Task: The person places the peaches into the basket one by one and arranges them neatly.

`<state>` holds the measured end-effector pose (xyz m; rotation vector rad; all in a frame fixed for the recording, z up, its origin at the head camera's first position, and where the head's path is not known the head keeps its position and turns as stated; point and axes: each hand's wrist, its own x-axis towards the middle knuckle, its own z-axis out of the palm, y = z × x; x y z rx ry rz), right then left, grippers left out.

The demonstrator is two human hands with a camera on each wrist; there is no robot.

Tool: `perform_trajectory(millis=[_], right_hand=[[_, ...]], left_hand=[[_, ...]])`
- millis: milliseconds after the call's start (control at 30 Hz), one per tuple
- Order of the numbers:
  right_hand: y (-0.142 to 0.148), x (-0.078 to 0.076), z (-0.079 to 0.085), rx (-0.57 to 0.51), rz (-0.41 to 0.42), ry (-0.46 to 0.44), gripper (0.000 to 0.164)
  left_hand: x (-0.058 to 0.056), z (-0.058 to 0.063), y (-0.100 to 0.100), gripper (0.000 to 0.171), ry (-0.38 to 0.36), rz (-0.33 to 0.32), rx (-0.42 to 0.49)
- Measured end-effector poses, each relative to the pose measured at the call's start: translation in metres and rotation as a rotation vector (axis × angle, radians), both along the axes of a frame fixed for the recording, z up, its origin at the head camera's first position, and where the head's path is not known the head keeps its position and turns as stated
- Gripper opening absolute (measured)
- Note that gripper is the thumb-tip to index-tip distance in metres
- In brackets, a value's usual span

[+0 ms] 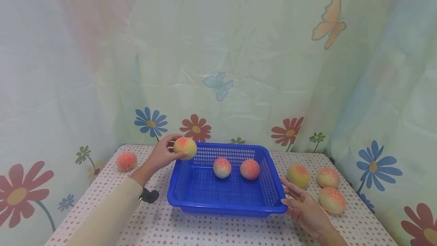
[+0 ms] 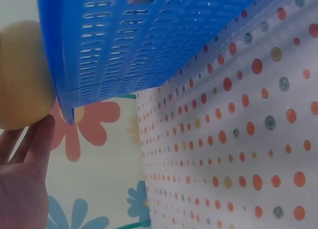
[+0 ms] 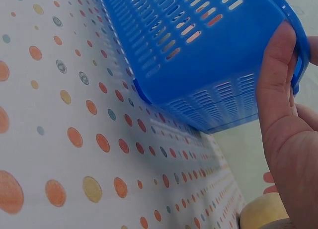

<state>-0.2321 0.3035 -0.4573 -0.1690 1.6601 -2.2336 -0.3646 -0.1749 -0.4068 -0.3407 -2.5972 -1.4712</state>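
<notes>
A blue plastic basket (image 1: 222, 208) with slotted walls stands in the middle of the table. Over its far left corner my left hand (image 1: 164, 153) grips a yellow peach (image 1: 186, 149) with a reddish top; in the left wrist view that peach (image 2: 25, 75) is beside the basket's rim. My right hand (image 1: 305, 210) pinches the basket's right rim near the front corner, and the right wrist view shows the thumb (image 3: 279, 55) against the blue wall. Inside the basket lie a pink-and-white peach (image 1: 222, 168) and a redder peach (image 1: 250, 169), apart from each other.
A coral-red peach (image 1: 126, 161) rests on the table's left side. To the right of the basket are a yellow peach (image 1: 298, 175) and two pinkish ones, a farther peach (image 1: 328, 178) and a nearer peach (image 1: 332, 200). A dotted cloth (image 1: 191, 232) covers the table; a flowered curtain (image 1: 246, 48) hangs behind.
</notes>
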Motion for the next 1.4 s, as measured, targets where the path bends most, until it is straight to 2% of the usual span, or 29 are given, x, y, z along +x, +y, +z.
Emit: perform_trajectory(millis=[200, 700, 967, 1400], right_hand=[[0.000, -0.001, -0.002, 0.015, 0.001, 0.001, 0.054], [0.001, -0.001, -0.002, 0.023, -0.016, -0.006, 0.055], [0.000, 0.000, 0.000, 0.040, -0.031, -0.020, 0.058], [0.000, 0.001, 0.001, 0.023, -0.014, -0.009, 0.056]], left_hand=[[-0.001, 0.004, 0.005, 0.079, -0.007, -0.037, -0.010], [-0.015, 0.006, 0.016, 0.076, -0.004, -0.181, -0.103], [-0.019, 0.009, 0.017, 0.073, -0.015, -0.216, -0.156], [-0.029, 0.001, 0.021, 0.072, -0.006, -0.275, -0.223]])
